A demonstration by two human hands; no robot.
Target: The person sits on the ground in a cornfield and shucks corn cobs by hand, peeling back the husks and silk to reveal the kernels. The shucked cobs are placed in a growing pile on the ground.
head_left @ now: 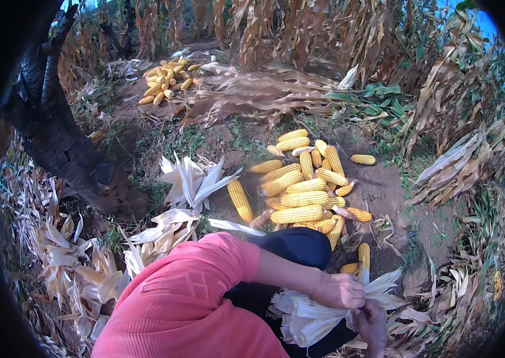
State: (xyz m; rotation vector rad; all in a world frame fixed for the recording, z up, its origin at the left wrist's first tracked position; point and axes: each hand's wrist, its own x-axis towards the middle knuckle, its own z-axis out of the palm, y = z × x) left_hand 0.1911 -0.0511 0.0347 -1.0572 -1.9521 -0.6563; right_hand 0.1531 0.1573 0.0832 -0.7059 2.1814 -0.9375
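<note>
My left hand [340, 290], reaching across from a pink sleeve, is closed around a bunch of pale dry corn husks [309, 316]. Just below it, my right hand [373, 324] is closed too, its fingertips pressed against the same husks near the left hand's fingers. Husk leaves fan out on both sides of the hands, over my dark-trousered leg. Above the hands a yellow corn cob [364, 255] points upward; whether it joins the held husks cannot be made out. Ahead lies a heap of husked corn cobs [303, 198] on the soil.
Farther off at the left is a second cob pile [166, 80]. A dark tree trunk [67, 149] leans at the left. Loose husks [192, 182] lie beside my knee and along the left. Cut dry stalks [252, 92] lie before standing corn plants [300, 36].
</note>
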